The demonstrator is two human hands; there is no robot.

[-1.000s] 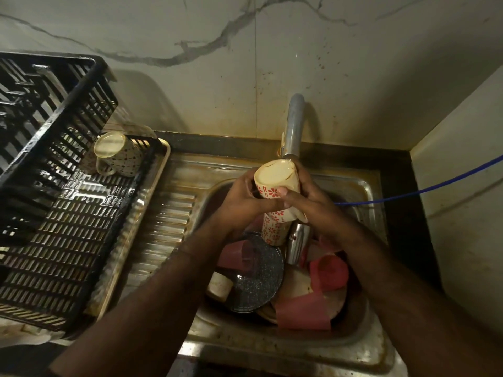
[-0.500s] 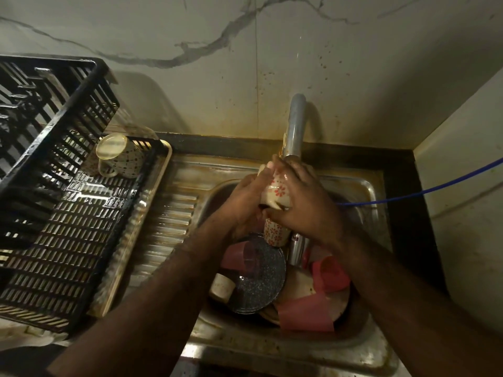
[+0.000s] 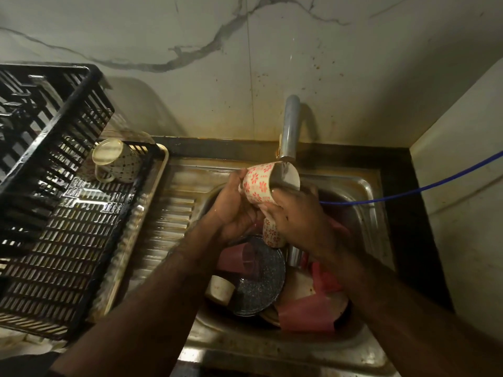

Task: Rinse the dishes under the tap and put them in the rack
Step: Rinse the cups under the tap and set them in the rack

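Spout end of grey metal tap [image 3: 290, 126] hidden behind cream mug with red flowers [image 3: 258, 186]. Second flowered cup [image 3: 270, 235] partly covered by right hand [image 3: 296, 216]. Black slatted plastic rack [image 3: 54, 213] cut off at left edge. Water flow not discernible. Pink plastic dishes [image 3: 307, 314] partly hidden under right forearm.

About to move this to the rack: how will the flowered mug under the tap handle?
The flowered mug looks glazed and wet, so probably slippery; both the left hand and right hand grip it. It seems rigid ceramic, likely chipping if knocked on the tap.
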